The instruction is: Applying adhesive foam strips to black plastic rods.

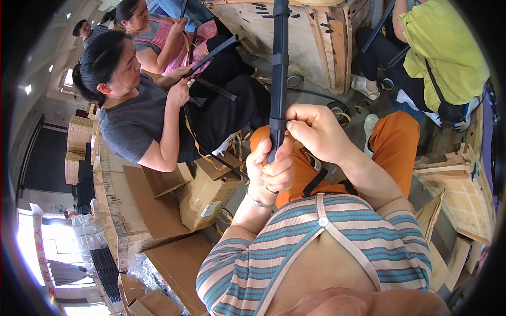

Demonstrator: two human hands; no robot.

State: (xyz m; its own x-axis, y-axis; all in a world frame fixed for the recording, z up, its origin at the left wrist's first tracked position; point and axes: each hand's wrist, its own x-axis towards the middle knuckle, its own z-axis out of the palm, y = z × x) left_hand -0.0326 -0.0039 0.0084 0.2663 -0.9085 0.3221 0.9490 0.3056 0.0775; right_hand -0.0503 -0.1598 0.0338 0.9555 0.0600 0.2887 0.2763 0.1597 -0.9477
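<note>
My black bar (280, 68) runs upward from between my knees, its far end cut off by the view's upper edge and its upper length crossing in front of a wooden crate (303, 37); to its right, a strip of grey floor (313, 96) lies open, with coils of strap (339, 113) along it; on the left, the nearest co-worker's dark trousers (226, 118) stand close, and an open cardboard box (208, 197) sits beside my forearm; a co-worker in yellow (443, 47) is well apart, right; my left grip (273, 169) is wrapped around the bar's lower end, thumb upward; my right grip (319, 132), elbow bent, pinches at a dark band (278, 124) just above.
</note>
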